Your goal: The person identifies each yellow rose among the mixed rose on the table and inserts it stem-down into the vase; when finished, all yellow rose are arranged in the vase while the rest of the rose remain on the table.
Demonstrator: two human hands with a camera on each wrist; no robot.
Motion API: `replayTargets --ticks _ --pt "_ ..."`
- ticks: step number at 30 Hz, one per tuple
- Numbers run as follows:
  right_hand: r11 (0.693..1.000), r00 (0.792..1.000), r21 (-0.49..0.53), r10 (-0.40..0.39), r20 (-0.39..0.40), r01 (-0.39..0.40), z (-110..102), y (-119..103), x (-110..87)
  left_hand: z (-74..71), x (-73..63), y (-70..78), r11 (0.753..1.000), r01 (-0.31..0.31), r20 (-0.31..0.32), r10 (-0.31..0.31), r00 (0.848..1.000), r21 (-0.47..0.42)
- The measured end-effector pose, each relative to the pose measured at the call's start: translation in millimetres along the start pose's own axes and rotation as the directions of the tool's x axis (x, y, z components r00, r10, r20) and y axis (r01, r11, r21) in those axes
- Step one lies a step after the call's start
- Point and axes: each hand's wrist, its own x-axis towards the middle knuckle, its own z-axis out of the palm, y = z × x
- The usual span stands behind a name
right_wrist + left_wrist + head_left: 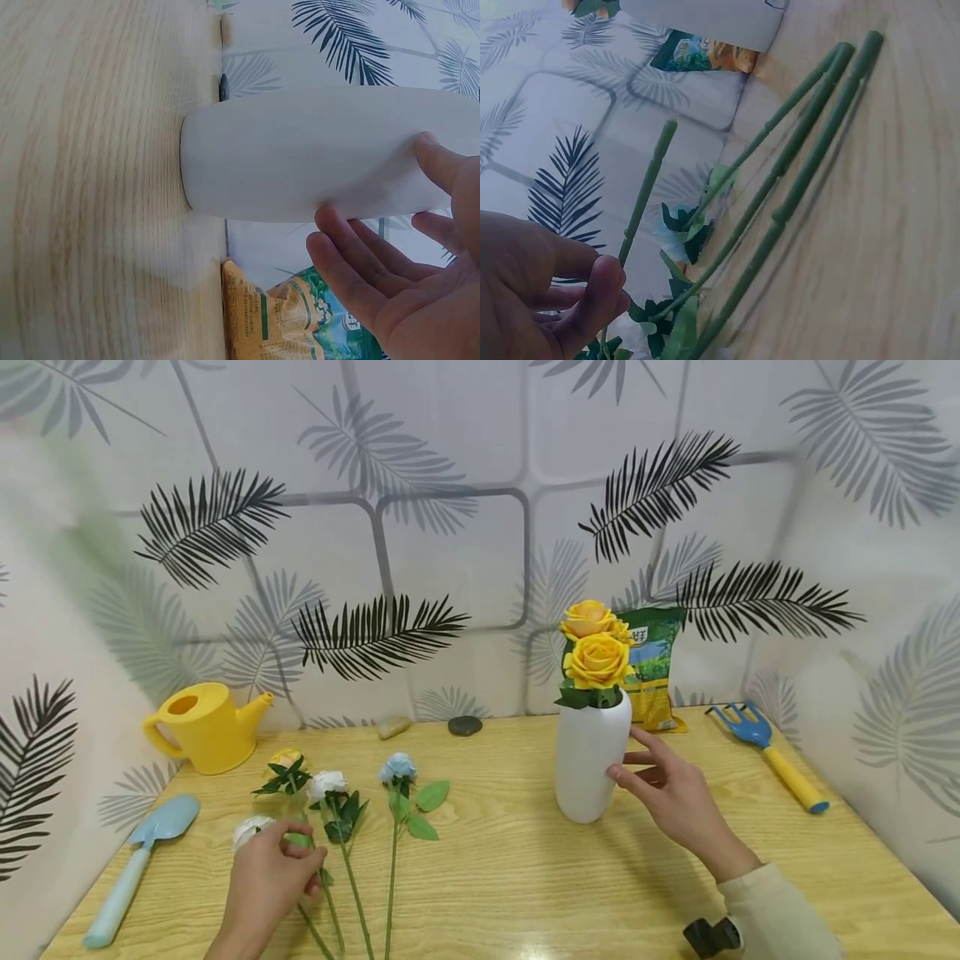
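Observation:
My left hand (273, 868) pinches a green rose stem (646, 187) between thumb and fingertips. The stem's bare end points up in the left wrist view; which bloom it carries is hard to tell. Around this hand lie a yellow rose (287, 762), a white rose (327, 785) and another white rose (251, 828), with a pale blue rose (397, 767) to the right. A white vase (588, 768) stands upright with yellow roses (597, 660) in its mouth. The right hand (675, 793) holds the vase's right side, thumb on the front, fingers along the edge.
A yellow watering can (213, 731) stands at the back left, a pale blue trowel (142, 868) in front of it. Two stones, one a dark pebble (465, 725), lie by the wall. Behind the vase is a green-and-yellow bag (656, 668); a hand fork (776, 756) lies far right.

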Motion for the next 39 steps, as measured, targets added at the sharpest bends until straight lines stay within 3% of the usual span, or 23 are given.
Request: replayTargets --ticks 5,13,18,21,23,26,28,33,34,37,39 --pt "1.0 1.0 0.001 0.01 0.003 -0.01 -2 -1 0.1 -5.9 -0.7 6.6 0.999 -0.037 -0.029 0.038 0.999 0.027" --pt "1.0 1.0 0.021 -0.007 -0.004 0.007 -2 0 -0.7 -13.9 0.3 16.9 0.999 -0.025 -0.061 0.027 0.998 0.036" --pt "1.0 1.0 0.019 -0.008 -0.007 0.008 -2 0 0.3 -8.5 -3.6 37.8 0.991 -0.133 -0.122 0.13 0.984 -0.02" --pt "1.0 1.0 0.02 -0.001 -0.003 0.001 -2 1 0.3 0.7 -5.6 53.3 0.959 -0.264 -0.189 0.242 0.952 -0.1" --pt "1.0 1.0 0.025 0.002 0.0 -0.002 -1 1 0.3 8.3 -6.2 63.9 0.918 -0.367 -0.239 0.327 0.914 -0.148" --pt "1.0 1.0 0.029 -0.001 0.001 0.001 0 3 -0.3 19.8 -6.1 81.1 0.829 -0.516 -0.298 0.448 0.843 -0.216" --pt "1.0 1.0 0.027 -0.011 -0.006 0.011 1 3 -0.8 27.4 -4.8 92.9 0.756 -0.613 -0.327 0.533 0.781 -0.232" --pt "0.999 0.999 0.019 -0.027 -0.02 0.027 1 4 -1.3 47.4 -1.3 122.9 0.551 -0.809 -0.367 0.724 0.585 -0.202" --pt "0.999 0.999 0.02 -0.027 -0.019 0.027 1 4 -1.4 51.7 -1.8 129.1 0.513 -0.833 -0.369 0.748 0.552 -0.206" --pt "0.999 1.0 0.02 -0.024 -0.013 0.024 1 4 -1.6 64.9 -6.0 149.9 0.415 -0.882 -0.375 0.798 0.471 -0.225" --pt "1.0 1.0 0.02 -0.02 -0.01 0.02 0 4 -1.3 73.7 -10.4 164.1 0.361 -0.9 -0.379 0.818 0.432 -0.245"
